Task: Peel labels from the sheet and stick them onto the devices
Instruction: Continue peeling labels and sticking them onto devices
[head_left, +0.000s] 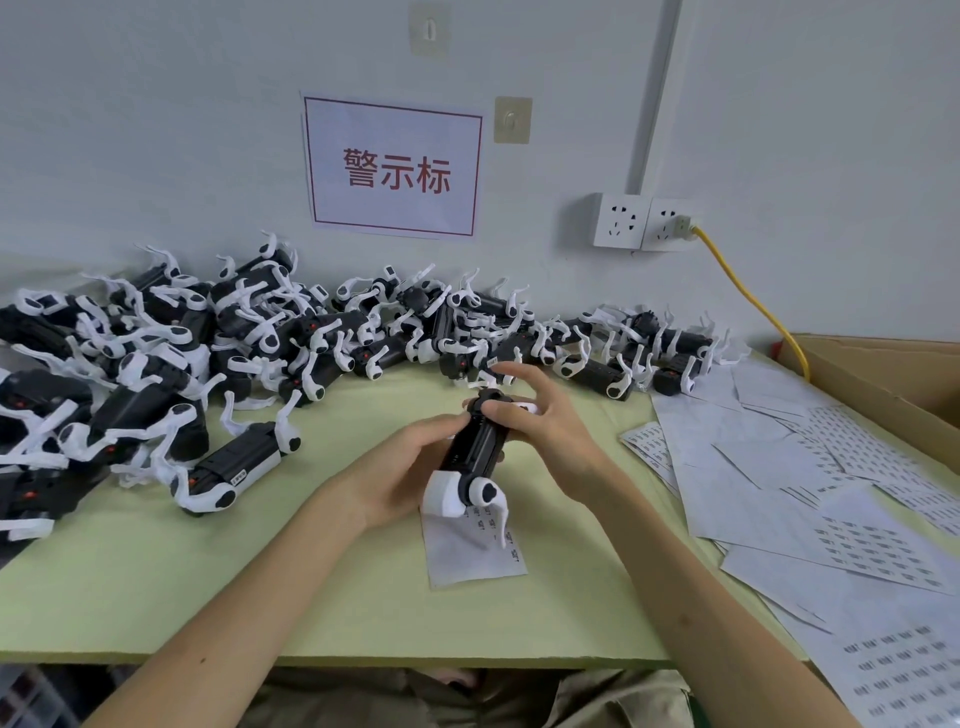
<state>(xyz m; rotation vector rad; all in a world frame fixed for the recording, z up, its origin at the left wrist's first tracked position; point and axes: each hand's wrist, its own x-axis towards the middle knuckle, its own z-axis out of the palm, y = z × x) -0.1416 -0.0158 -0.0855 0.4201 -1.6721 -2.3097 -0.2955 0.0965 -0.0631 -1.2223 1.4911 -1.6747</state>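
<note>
Black ribbed plastic with glossy white curved ends: on the head view we are holding one device (475, 447) above the pale green worktop (260, 571). Our left hand (400, 467) is gripping its long body from the side, and our right hand (540, 421) is pinching its far end. A small matte label sheet (467, 556) is lying flat just beneath.

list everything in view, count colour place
held device: one, black and white, in both hands
device pile: many, black and white, along wall
near sheet: one, white, under held device
label sheets: many, white, table right
table: one, pale green
sign: one, white and red, wall
sockets: two, white, wall right
cable: one, yellow, from right socket
box: one, brown cardboard, far right
left hand: grips device body
right hand: fingers hold its far end
</note>
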